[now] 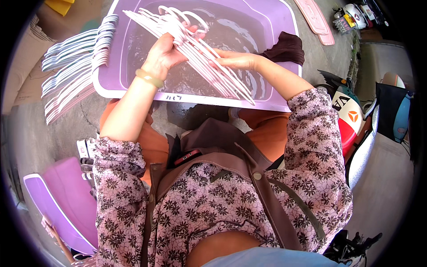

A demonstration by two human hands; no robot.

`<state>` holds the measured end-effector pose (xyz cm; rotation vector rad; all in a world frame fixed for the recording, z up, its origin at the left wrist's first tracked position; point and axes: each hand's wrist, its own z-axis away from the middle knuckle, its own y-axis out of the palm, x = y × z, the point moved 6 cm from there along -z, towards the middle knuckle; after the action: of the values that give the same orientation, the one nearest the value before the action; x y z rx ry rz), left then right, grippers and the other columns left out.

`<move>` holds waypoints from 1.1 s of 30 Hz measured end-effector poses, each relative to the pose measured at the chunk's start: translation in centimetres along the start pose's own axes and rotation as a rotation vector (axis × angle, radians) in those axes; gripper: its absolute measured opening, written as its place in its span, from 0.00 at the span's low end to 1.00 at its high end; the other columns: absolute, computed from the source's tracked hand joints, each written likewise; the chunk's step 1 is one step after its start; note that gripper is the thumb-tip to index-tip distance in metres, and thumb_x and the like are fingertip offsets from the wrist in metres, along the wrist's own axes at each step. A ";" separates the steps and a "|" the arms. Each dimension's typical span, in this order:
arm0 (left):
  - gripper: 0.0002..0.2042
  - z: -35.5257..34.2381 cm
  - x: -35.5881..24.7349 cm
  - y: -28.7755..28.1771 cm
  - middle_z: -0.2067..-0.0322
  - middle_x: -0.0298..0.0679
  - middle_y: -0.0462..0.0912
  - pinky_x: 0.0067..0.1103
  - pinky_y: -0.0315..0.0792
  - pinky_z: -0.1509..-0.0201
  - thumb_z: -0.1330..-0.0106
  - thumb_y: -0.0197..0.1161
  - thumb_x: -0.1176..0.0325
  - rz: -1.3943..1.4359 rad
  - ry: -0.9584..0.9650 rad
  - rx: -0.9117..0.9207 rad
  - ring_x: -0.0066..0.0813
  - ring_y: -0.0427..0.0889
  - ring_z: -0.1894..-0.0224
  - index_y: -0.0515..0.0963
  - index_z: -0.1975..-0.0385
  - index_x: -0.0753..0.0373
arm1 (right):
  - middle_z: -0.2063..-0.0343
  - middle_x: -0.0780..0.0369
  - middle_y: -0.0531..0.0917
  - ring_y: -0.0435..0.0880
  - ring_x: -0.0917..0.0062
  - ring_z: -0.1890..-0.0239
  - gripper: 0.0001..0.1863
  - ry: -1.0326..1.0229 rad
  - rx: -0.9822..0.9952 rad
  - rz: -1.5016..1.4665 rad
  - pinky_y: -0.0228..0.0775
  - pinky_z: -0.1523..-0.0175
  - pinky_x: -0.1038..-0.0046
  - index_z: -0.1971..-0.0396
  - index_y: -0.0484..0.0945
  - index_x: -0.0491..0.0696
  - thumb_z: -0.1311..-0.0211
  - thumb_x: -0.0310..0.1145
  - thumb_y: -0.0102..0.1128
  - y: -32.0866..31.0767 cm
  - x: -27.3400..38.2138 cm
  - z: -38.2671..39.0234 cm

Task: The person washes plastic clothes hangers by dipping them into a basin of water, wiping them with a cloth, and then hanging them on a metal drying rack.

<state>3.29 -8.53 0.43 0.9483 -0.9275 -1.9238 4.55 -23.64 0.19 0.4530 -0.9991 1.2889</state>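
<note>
My left hand (162, 53) grips a bundle of pale pink and white hangers (200, 58) near their hooks, with its fingers wrapped round them. My right hand (229, 60) is closed on the bundle’s long bars farther to the right. The hangers lie slanted over a purple tub (110, 83) of murky, rippled water (151, 35). Several more white and pink hangers (71, 75) hang over the tub’s left rim, sticking outward. A dark brown cloth (287, 49) is draped on the tub’s right rim.
A pink lid (313, 20) lies on the concrete floor (66, 138) beyond the tub. A second purple tub (66, 200) is at lower left. Cardboard (24, 71) is at far left. A red and white object (347, 120) and a dark bag (387, 107) are at right.
</note>
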 end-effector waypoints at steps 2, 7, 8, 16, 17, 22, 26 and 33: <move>0.12 0.4 -0.2 0.1 0.56 0.48 0.74 0.48 0.64 0.46 0.31 0.41 0.65 -0.066 0.007 0.057 0.47 0.72 0.52 0.66 0.55 0.65 | 0.43 0.54 0.64 0.62 0.68 0.41 0.43 0.084 -0.065 0.087 0.55 0.40 0.68 0.38 0.53 0.49 0.47 0.63 0.49 -2.5 -2.7 0.0; 0.14 1.6 -2.0 -1.7 0.62 0.48 0.74 0.44 0.69 0.49 0.31 0.41 0.63 0.047 -0.024 -0.071 0.47 0.74 0.55 0.69 0.58 0.68 | 0.44 0.50 0.66 0.64 0.60 0.42 0.42 0.363 -0.340 0.464 0.57 0.40 0.67 0.41 0.59 0.47 0.50 0.62 0.52 -10.3 -13.8 0.2; 0.14 2.0 -2.6 -1.8 0.62 0.48 0.74 0.44 0.69 0.50 0.31 0.42 0.63 0.013 -0.014 -0.059 0.47 0.74 0.55 0.69 0.59 0.67 | 0.44 0.50 0.66 0.64 0.59 0.42 0.42 0.409 -0.313 0.618 0.57 0.40 0.66 0.41 0.60 0.47 0.50 0.61 0.53 -10.4 -15.3 -0.1; 0.08 10.0 -3.6 0.8 0.64 0.41 0.75 0.39 0.69 0.49 0.37 0.52 0.69 -0.081 0.019 -0.059 0.39 0.75 0.56 0.71 0.62 0.66 | 0.38 0.50 0.56 0.60 0.60 0.39 0.40 0.592 -0.033 0.835 0.54 0.38 0.65 0.40 0.60 0.52 0.52 0.57 0.53 -5.1 -40.1 -12.7; 0.09 10.6 -3.7 0.8 0.65 0.41 0.75 0.38 0.71 0.50 0.36 0.51 0.69 -0.159 0.050 -0.073 0.39 0.76 0.57 0.71 0.62 0.66 | 0.39 0.50 0.57 0.61 0.60 0.39 0.39 0.605 -0.016 0.812 0.54 0.38 0.65 0.41 0.61 0.52 0.52 0.57 0.53 -4.3 -41.2 -13.9; 0.16 14.2 -3.6 0.4 0.59 0.43 0.73 0.34 0.71 0.49 0.35 0.51 0.65 -0.127 0.117 -0.099 0.41 0.74 0.54 0.69 0.51 0.65 | 0.41 0.51 0.60 0.63 0.62 0.41 0.37 0.583 0.082 0.815 0.56 0.39 0.66 0.42 0.63 0.52 0.51 0.56 0.53 -1.5 -37.5 -15.6; 0.17 16.5 -3.1 1.4 0.61 0.42 0.71 0.35 0.70 0.48 0.35 0.50 0.66 -0.171 0.211 -0.109 0.39 0.74 0.55 0.66 0.49 0.66 | 0.43 0.52 0.62 0.65 0.63 0.43 0.35 0.507 0.128 0.830 0.57 0.40 0.66 0.43 0.64 0.53 0.50 0.55 0.53 1.8 -34.1 -18.6; 0.09 17.2 -3.0 2.0 0.68 0.38 0.72 0.36 0.72 0.52 0.33 0.45 0.68 -0.206 0.194 -0.277 0.35 0.76 0.60 0.68 0.57 0.62 | 0.46 0.54 0.67 0.68 0.64 0.45 0.32 0.329 0.222 0.867 0.59 0.42 0.67 0.45 0.67 0.53 0.48 0.53 0.53 8.5 -25.7 -22.5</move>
<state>-9.46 -2.31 10.76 1.0726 -0.4514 -2.0227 5.77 -18.91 -34.71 -0.0654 -0.7855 2.1815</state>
